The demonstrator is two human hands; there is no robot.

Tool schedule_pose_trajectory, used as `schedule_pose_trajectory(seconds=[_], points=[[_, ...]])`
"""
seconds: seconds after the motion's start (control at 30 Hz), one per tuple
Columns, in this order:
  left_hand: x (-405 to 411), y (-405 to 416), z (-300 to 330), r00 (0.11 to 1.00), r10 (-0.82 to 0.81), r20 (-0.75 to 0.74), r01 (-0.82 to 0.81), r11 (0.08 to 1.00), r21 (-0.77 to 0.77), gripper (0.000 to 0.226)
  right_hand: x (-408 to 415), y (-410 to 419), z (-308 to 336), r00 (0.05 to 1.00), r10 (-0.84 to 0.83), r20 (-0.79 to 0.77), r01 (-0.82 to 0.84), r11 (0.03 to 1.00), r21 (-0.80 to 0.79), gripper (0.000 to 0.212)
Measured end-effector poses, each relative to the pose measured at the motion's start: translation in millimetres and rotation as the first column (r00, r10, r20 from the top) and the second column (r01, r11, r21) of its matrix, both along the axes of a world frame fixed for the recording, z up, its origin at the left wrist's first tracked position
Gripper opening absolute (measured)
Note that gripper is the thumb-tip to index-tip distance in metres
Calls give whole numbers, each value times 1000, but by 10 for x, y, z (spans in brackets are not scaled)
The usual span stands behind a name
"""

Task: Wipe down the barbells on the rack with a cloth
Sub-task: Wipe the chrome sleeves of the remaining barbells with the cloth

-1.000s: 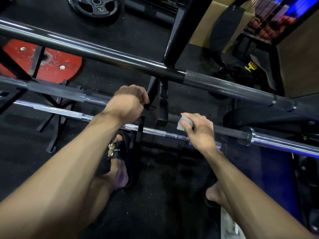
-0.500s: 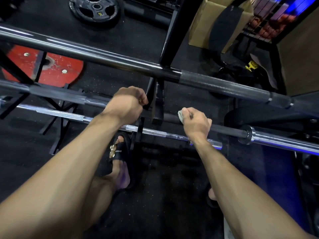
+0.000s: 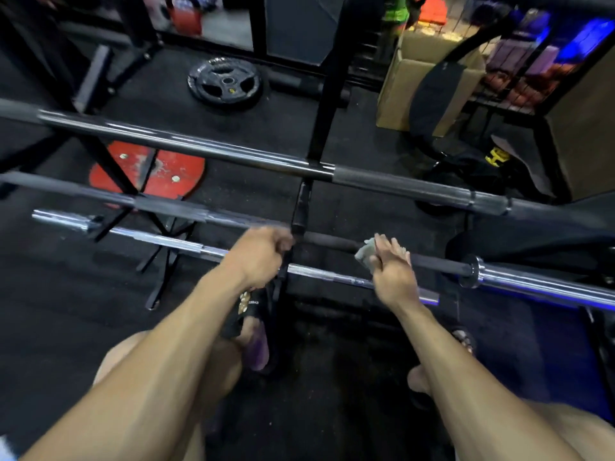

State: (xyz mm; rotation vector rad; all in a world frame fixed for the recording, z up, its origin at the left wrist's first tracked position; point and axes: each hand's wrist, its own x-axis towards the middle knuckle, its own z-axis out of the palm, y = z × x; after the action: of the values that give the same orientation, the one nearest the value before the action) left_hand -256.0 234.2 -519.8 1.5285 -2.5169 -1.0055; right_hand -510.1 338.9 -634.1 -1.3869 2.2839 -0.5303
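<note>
I see three barbells lying across the rack [image 3: 301, 207], one behind the other. The left hand [image 3: 263, 252] has a clenched grip around the middle barbell [image 3: 173, 207], just beside the black upright of the rack. The right hand [image 3: 391, 266] presses a small grey cloth [image 3: 364, 254] against the dark part of the same barbell, a little to the right of the upright. Its fingers look rather straight over the bar and the thumb is against the cloth, but the picture is blurred here, so I cannot tell if the grip really closes around the cloth or only pushes it.

The top barbell [image 3: 399, 186] crosses the view above both hands and nothing touches it. The lowest barbell [image 3: 166, 242], bright chrome, passes under the two wrists.

On the black floor behind the rack lie a red weight plate [image 3: 166, 171] and, further back, a black weight plate [image 3: 224, 82]. A cardboard box [image 3: 399, 94] stands at the upper right. Below the arms I see my foot in a black sandal [image 3: 249, 311] on the floor.
</note>
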Motion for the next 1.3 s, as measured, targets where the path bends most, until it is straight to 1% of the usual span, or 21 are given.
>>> schedule_pose_trajectory(seconds=[0.07, 0.13, 0.23, 0.33, 0.4, 0.47, 0.57, 0.63, 0.73, 0.77, 0.8, 0.87, 0.9, 0.97, 1.0, 1.03, 1.07, 1.13, 1.17, 1.2, 1.3], points=[[67, 116, 36, 994, -83, 65, 84, 996, -4, 41, 2, 10, -3, 995, 63, -73, -57, 995, 80, 55], [139, 150, 63, 989, -109, 96, 114, 993, -38, 38, 9, 22, 1, 991, 86, -103, -77, 993, 89, 58], [352, 102, -60, 994, -56, 93, 61, 997, -51, 41, 70, 15, -41, 992, 63, -114, -62, 998, 10, 57], [649, 76, -340, 992, 24, 126, -24, 1000, -1, 40, 242, -48, -128, 987, 79, -140, -90, 993, -71, 57], [811, 62, -493, 984, 46, 170, -56, 997, 51, 39, 369, -128, -171, 980, 102, -171, -118, 989, -86, 56], [868, -18, -530, 983, 31, 182, -48, 995, 90, 39, 471, -234, -149, 972, 128, -195, -145, 987, -76, 50], [860, -284, -467, 989, -18, 147, 0, 993, 122, 32, 620, -369, 11, 976, 139, -167, -168, 971, -172, 33], [889, -442, -427, 982, -61, 180, 31, 986, 165, 24, 742, -466, 128, 988, 83, -133, -116, 957, -266, 24], [1023, -573, -485, 968, -94, 233, 47, 979, 199, 26, 1017, -607, 212, 998, 52, 36, -37, 943, -332, 11], [1056, -583, -517, 965, -101, 242, 50, 977, 210, 23, 1109, -657, 222, 995, 71, 74, -40, 934, -355, 10], [1081, -592, -556, 960, -118, 253, 62, 973, 220, 20, 1200, -717, 236, 992, 98, 78, -60, 919, -391, 10], [1094, -642, -616, 955, -149, 257, 85, 966, 243, 19, 1341, -863, 246, 989, 145, 1, -130, 891, -435, 12], [1097, -681, -629, 960, -141, 241, 81, 967, 242, 20, 1412, -940, 257, 987, 158, -14, -148, 884, -443, 14], [1097, -763, -624, 978, -94, 186, 51, 973, 226, 22, 1539, -1083, 261, 985, 172, 14, -147, 877, -457, 15], [1097, -796, -623, 982, -81, 171, 43, 975, 217, 22, 1592, -1142, 249, 984, 178, -6, -160, 874, -459, 17], [1105, -823, -628, 982, -78, 170, 40, 976, 215, 22, 1643, -1193, 228, 980, 185, -73, -198, 876, -439, 19], [1114, -837, -635, 981, -77, 178, 37, 975, 218, 24, 1684, -1230, 200, 964, 209, -164, -258, 888, -381, 21], [1139, -849, -641, 977, -81, 197, 33, 972, 234, 24, 1753, -1282, 102, 883, 271, -382, -350, 924, -154, 30], [1146, -861, -639, 976, -82, 200, 33, 970, 239, 24, 1773, -1300, 54, 839, 294, -457, -356, 933, -55, 38], [1155, -874, -631, 976, -78, 202, 27, 970, 243, 24, 1789, -1306, 5, 816, 298, -495, -340, 940, 4, 44], [1173, -902, -587, 977, -73, 200, 21, 968, 251, 25, 1832, -1307, -122, 774, 257, -579, -299, 954, 25, 49]])
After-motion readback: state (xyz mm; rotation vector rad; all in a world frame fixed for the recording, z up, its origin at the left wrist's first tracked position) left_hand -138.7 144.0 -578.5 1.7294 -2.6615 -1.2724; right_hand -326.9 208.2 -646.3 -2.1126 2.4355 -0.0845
